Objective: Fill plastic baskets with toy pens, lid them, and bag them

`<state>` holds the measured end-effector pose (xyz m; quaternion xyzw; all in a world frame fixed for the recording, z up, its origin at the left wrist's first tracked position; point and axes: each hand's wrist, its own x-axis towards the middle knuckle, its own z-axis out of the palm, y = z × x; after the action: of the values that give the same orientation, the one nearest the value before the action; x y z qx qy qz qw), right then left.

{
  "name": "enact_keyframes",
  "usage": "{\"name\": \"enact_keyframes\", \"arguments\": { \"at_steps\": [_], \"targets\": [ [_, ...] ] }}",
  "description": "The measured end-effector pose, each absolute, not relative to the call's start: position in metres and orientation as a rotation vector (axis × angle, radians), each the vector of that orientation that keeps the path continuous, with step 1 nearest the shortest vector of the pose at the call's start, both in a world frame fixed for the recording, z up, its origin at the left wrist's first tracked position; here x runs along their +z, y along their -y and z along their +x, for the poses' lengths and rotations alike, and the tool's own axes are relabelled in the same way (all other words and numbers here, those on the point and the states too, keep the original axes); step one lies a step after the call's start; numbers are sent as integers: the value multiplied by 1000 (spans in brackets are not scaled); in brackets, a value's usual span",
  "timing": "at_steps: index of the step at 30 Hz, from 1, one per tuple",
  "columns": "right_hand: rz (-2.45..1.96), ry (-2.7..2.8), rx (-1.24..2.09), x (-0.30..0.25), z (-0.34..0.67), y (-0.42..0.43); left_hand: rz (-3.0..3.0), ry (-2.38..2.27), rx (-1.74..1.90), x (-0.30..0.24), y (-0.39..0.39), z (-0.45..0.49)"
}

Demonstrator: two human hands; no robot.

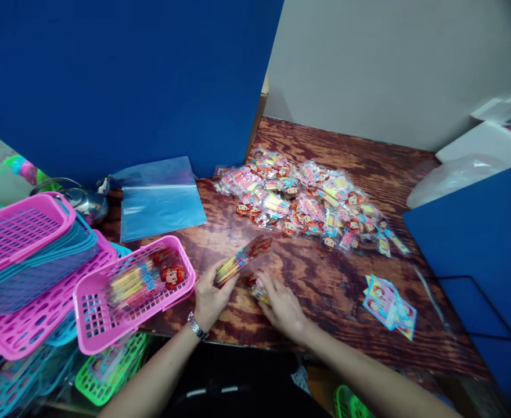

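In the head view, your left hand (211,295) is clamped around a bunch of packets (237,262), tilted up and away from you over the worktop (338,307). Just beside it, your right hand (285,306) has thumb and fingers closed on another packet (258,288); how many it holds, you cannot tell. Beyond both hands lies the loose pile (303,200); left of your left hand sits the pink basket (87,343) with more packets inside, and well right of your right hand lie printed cards (390,307). The step in hand looks like gathering packets into a bunch; the next move calls for lining up edges while your left grip stays firm.
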<state>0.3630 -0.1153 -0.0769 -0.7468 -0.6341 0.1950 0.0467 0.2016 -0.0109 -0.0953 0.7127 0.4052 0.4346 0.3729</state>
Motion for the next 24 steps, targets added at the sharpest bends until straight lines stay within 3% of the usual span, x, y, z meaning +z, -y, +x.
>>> {"name": "enact_keyframes", "arguments": {
  "at_steps": [5, 10, 16, 19, 24],
  "targets": [
    [-2062, 1748, 819, -42, 414, 100, 1817, -1018, 1122, -93, 14, 197],
    [-1582, 2597, 754, -18, 437, 92, 1860, -1001, 1103, -88, 20, 189],
    [-864, 3207, 422, -56, 424, 95, 1939, -1071, 1062, -91, 31, 175],
    [-923, 3244, 306, -64, 432, 88, 1958, -1066, 1028, -95, 35, 170],
    [-1547, 3065, 209, -65, 445, 80, 1975, -1042, 1014, -101, 40, 163]
  ]
}}
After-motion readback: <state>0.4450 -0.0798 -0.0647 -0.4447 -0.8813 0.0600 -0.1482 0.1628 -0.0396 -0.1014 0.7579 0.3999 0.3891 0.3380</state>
